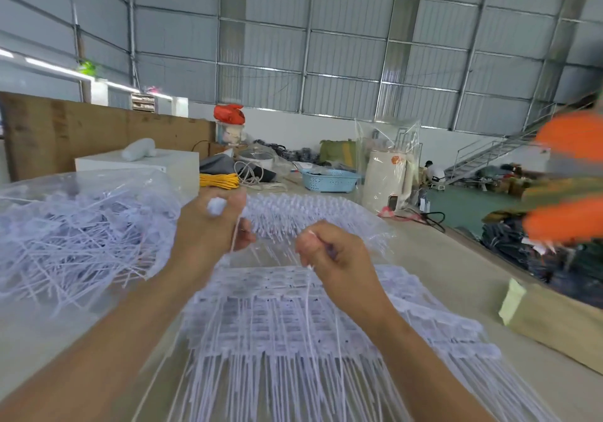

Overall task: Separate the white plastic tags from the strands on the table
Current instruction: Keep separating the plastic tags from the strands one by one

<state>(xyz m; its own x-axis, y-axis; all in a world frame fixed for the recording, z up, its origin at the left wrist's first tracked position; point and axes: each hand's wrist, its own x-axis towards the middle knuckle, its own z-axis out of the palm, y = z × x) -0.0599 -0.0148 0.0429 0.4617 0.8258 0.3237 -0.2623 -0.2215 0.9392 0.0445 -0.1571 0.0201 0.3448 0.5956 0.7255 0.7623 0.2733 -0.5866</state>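
While the left hand is curled round one white tag and its strand and lifts them up, the right hand pinches a strand that runs down to the sheet of joined tags in the middle of the table, likely to pull them apart. A bag of loose strands sits by the left edge, and a cardboard box is near the right edge, so the open room is between them.

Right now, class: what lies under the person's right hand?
Under the right hand lies a stacked sheet of white tags with strands running toward the camera, on the table. The wrist hides part of the sheet.
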